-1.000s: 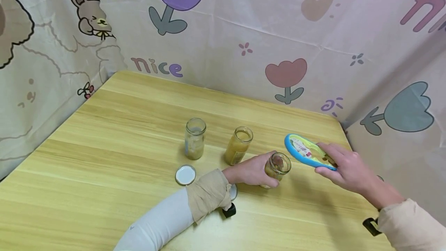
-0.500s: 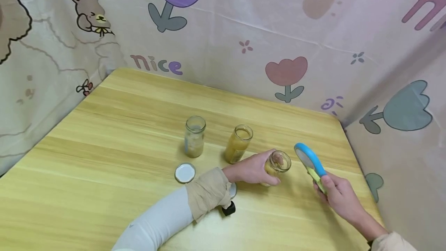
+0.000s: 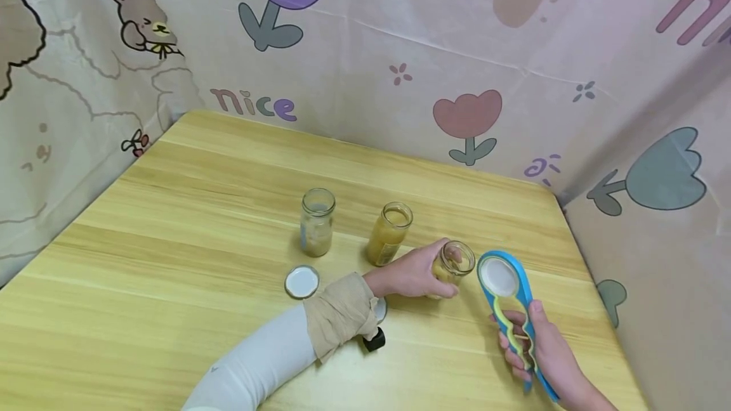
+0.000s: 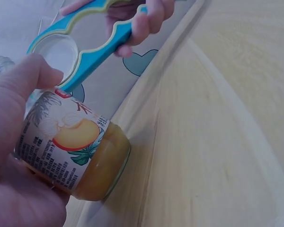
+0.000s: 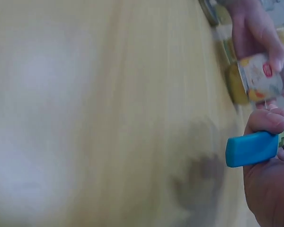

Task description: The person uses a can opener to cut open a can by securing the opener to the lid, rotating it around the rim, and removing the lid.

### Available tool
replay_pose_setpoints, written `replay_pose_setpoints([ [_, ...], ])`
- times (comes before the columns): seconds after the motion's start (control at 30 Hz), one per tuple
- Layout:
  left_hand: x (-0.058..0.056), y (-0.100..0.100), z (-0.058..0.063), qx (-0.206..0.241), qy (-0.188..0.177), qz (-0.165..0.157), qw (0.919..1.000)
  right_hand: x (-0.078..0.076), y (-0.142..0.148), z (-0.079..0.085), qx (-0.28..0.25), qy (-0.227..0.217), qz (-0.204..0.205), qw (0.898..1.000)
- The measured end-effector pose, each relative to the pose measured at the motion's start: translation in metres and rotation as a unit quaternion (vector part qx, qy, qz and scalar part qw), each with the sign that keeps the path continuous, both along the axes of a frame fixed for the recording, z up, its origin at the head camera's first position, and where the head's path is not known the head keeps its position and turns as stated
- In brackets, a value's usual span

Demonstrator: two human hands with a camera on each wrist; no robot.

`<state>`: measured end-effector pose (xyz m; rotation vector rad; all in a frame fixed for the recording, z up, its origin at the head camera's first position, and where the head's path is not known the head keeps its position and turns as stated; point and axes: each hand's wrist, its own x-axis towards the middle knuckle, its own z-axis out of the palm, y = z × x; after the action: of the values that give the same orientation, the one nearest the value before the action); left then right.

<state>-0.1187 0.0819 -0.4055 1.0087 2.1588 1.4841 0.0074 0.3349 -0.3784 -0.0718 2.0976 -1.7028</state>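
My left hand (image 3: pixel 414 271) grips an opened glass jar (image 3: pixel 454 274) that stands on the table. In the left wrist view the label of this jar (image 4: pixel 61 137) shows a peach half, and yellow fruit fills the bottom. Just right of it my right hand (image 3: pixel 554 347) holds a blue and yellow jar opener (image 3: pixel 523 281) by its wavy handles, fingers curled round them. A round lid (image 3: pixel 499 276) sits in the opener's ring, its white inside facing up. The right wrist view shows the blue handle end (image 5: pixel 252 149) above the table.
Two more open jars stand to the left: one with yellow contents (image 3: pixel 388 240), one with a pale remnant (image 3: pixel 316 233). A white-lined lid (image 3: pixel 302 281) lies before them. Another lid (image 3: pixel 381 309) is partly hidden by the left wrist. A printed cloth (image 3: pixel 365 62) hangs behind the table (image 3: pixel 171 240).
My right hand has drawn the opener down and toward me, turning it so the lid's printed top has given way to its white inside. The left hand stays on the jar.
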Motion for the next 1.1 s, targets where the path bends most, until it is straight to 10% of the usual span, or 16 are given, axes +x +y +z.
replay_pose_setpoints([
  [0.23,0.000,0.000,0.001,-0.006,0.013,0.016,0.9998,0.014,-0.003,-0.005,-0.193,-0.146,0.040,0.969],
  [0.63,-0.001,0.003,0.003,0.022,0.012,0.010,0.9996,0.028,-0.004,-0.015,-0.248,-0.272,-0.001,0.930],
  [1.1,-0.002,0.002,0.004,0.007,0.007,-0.001,0.9999,0.030,-0.007,-0.020,-0.251,-0.277,0.036,0.927],
])
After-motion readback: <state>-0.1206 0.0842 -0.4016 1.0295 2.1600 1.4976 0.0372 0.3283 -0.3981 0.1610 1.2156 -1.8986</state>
